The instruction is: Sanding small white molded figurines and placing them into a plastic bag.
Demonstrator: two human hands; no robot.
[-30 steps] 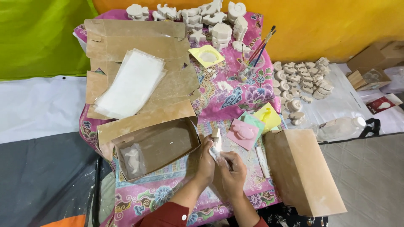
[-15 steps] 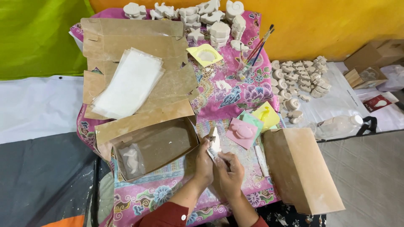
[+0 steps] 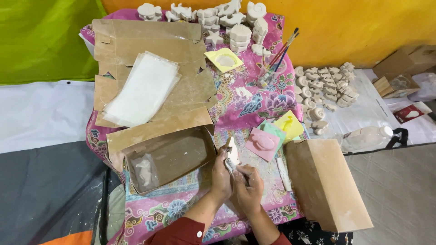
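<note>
My left hand (image 3: 221,174) grips a small white plaster figure (image 3: 232,150), held upright over the patterned pink cloth (image 3: 254,102). My right hand (image 3: 247,186) is pressed against it from the right, fingers curled around a thin tool whose tip touches the figure's lower part. Just left of my hands lies an open brown cardboard box (image 3: 169,156) with a white seahorse figure in a clear bag (image 3: 144,171) inside.
A closed brown box (image 3: 328,183) lies right of my hands. Coloured moulds (image 3: 272,134) lie ahead, with a yellow mould (image 3: 224,60), a jar of brushes (image 3: 272,66), flat cardboard with clear bags (image 3: 141,88), and several white figures (image 3: 322,88) further back and right.
My hands have kept working on the figure with only small shifts. The view has tilted slightly; nothing on the table has moved.
</note>
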